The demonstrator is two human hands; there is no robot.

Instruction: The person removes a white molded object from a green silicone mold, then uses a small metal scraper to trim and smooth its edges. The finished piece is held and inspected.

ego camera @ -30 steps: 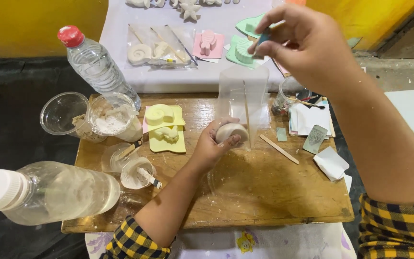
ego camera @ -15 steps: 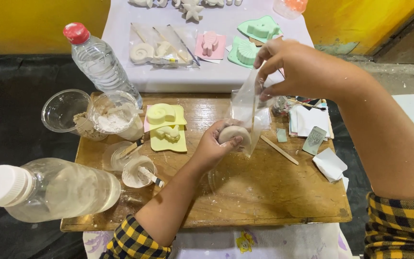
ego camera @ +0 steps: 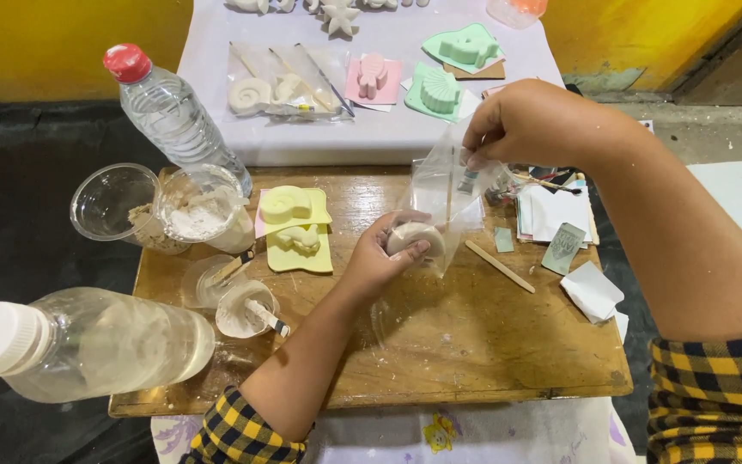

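While my left hand (ego camera: 386, 258) pinches the white plaster shell (ego camera: 416, 238) at the mouth of the clear bag (ego camera: 444, 193), my right hand (ego camera: 526, 125) pinches the bag's top edge above the desk (ego camera: 474, 344). Shell is partly inserted; full insertion remains.

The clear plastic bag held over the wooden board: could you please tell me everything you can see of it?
The clear plastic bag is small, thin and see-through, creased and glossy. It hangs roughly upright above the wooden board. The right hand pinches its top edge, while the left hand presses a round white plaster piece at its lower end; whether the piece is already inside cannot be told. A thin stick seems to show through it.
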